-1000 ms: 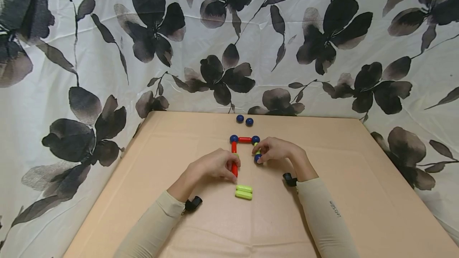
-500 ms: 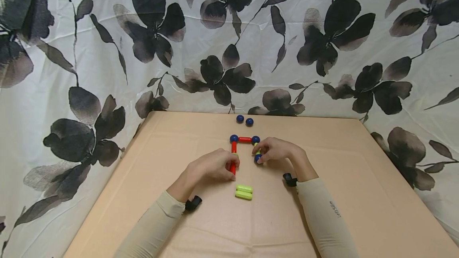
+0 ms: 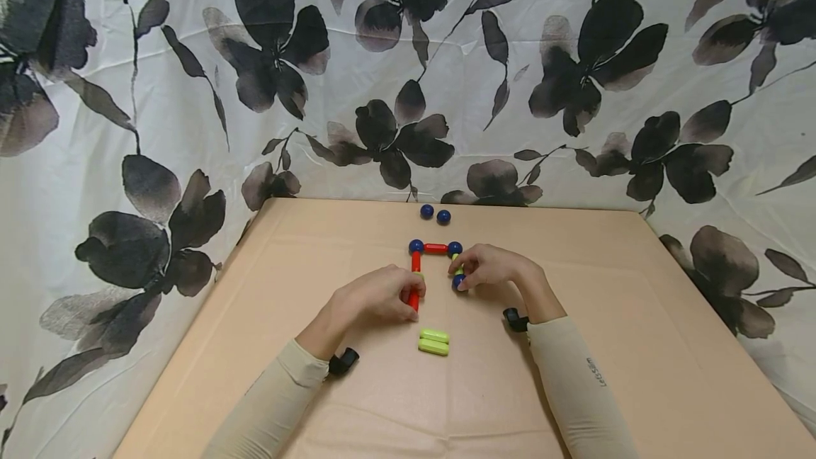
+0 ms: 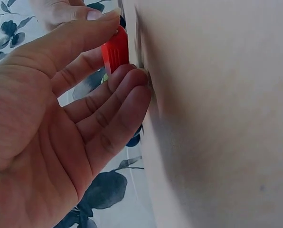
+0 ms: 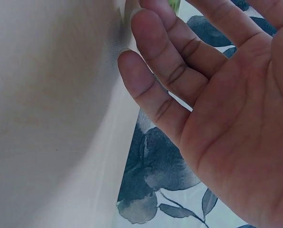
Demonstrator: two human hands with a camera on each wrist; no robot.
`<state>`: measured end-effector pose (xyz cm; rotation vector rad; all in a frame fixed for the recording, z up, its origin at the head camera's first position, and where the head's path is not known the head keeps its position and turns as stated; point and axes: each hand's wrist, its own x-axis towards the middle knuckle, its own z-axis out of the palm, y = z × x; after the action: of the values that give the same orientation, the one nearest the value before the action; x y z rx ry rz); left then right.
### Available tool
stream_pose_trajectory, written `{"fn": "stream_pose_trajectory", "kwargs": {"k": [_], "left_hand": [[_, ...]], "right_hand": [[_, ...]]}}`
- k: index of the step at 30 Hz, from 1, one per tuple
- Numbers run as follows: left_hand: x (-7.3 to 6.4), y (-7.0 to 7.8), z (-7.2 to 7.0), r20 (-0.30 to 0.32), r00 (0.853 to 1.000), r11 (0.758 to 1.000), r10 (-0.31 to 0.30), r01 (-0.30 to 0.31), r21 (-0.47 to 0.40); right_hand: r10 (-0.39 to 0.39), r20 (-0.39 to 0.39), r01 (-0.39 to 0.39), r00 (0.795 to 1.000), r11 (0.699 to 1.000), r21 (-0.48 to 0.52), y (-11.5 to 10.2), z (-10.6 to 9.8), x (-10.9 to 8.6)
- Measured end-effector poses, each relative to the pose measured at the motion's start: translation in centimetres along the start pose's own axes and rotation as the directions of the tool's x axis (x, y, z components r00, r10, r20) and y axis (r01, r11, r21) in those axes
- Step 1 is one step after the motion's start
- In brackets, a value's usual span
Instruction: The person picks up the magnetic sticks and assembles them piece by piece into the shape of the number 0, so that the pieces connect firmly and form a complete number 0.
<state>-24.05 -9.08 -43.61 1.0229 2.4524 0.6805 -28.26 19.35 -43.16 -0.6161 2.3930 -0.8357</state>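
Note:
My left hand [image 3: 382, 296] pinches a red magnetic building stick [image 3: 414, 301], whose ribbed side shows in the left wrist view. Just beyond it, another red stick [image 3: 416, 261] runs up to a blue ball [image 3: 416, 246]; a bit of green shows where the two sticks come close. From that ball a third red stick [image 3: 435, 248] leads across to a second blue ball [image 3: 454, 248]. My right hand [image 3: 494, 265] pinches at a green stick [image 3: 455, 258] below that ball, its thumb touching a lower blue ball [image 3: 457, 281]. Fingers partly cover the green stick.
Two green sticks [image 3: 433, 341] lie side by side in front of the frame of pieces. Near the back edge of the tan table [image 3: 574, 388] are two loose blue balls [image 3: 435, 214]. Floral cloth [image 3: 497, 112] hangs behind the table.
My left hand has shifted the held red stick slightly left and away from me, closer in line with the stick beyond. The right hand stays in place.

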Motion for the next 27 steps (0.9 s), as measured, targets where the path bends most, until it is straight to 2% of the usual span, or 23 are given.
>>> {"fn": "stream_pose_trajectory", "kwargs": {"k": [4, 6, 9, 12, 14, 16, 19, 21, 24, 27], "left_hand": [[-0.1, -0.1, -0.2, 0.001, 1.000, 1.000, -0.008, 0.008, -0.003], [0.0, -0.2, -0.3, -0.018, 1.000, 1.000, -0.013, 0.013, -0.023], [0.3, -0.6, -0.5, -0.111, 0.994, 1.000, -0.012, 0.009, -0.026], [0.6, -1.2, -0.7, -0.235, 0.972, 1.000, -0.014, 0.010, -0.016], [0.9, -1.7, -0.8, -0.283, 0.959, 0.999, -0.022, 0.015, -0.028], [1.2, -2.2, -0.8, -0.285, 0.958, 0.998, -0.033, 0.019, -0.054], [1.5, -2.9, -0.6, -0.251, 0.967, 0.996, -0.044, 0.023, -0.084], [1.7, -3.4, -0.5, -0.231, 0.972, 0.995, -0.042, 0.021, -0.094], [1.8, -3.9, -0.4, -0.219, 0.975, 0.993, -0.042, 0.016, -0.117], [1.9, -4.2, -0.3, -0.219, 0.975, 0.992, -0.036, 0.007, -0.130]], "right_hand": [[0.000, 0.000, 0.000, 1.000, 1.000, -0.008, -0.1, 0.0, 0.0], [0.002, 0.000, -0.002, 1.000, 1.000, -0.013, -0.2, 0.0, -0.1], [0.004, -0.001, -0.004, 1.000, 1.000, -0.016, -0.4, 0.0, -0.3], [0.005, 0.005, -0.005, 1.000, 1.000, -0.014, -0.5, 0.0, -0.3], [0.010, 0.011, -0.009, 1.000, 1.000, -0.018, -0.6, -0.1, -0.4], [0.020, 0.009, -0.020, 1.000, 0.999, -0.041, -0.8, -0.3, -0.7], [0.054, -0.030, -0.056, 0.998, 0.995, -0.088, -1.5, -0.9, -1.5], [0.048, -0.069, -0.056, 0.996, 0.991, -0.119, -1.9, -1.3, -2.0], [0.017, -0.094, -0.030, 0.995, 0.990, -0.136, -2.9, -1.6, -2.5], [-0.032, -0.048, 0.024, 0.998, 0.988, -0.151, -3.9, -1.2, -2.3]]}}
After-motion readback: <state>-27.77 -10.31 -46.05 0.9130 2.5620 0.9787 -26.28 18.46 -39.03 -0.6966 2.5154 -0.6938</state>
